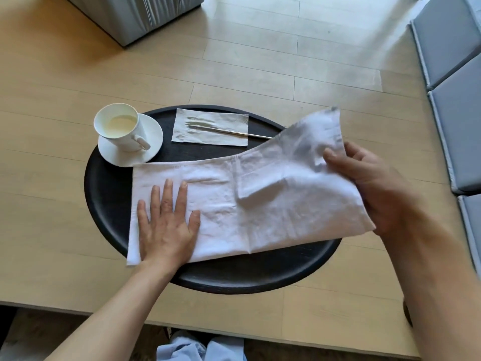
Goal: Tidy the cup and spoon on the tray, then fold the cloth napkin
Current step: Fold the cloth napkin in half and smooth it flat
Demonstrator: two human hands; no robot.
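Pinning the cloth napkin flat on the black tray, left hand lies open-palmed; right hand pinches the raised right edge. Recommended: carry it leftward, matching corners squarely before creasing.

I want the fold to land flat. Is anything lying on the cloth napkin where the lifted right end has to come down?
Only the left hand, pressed flat on the cloth napkin at its left end. The cup and spoon sit beyond it on the tray, clear of the fold. The right hand holds the raised end.
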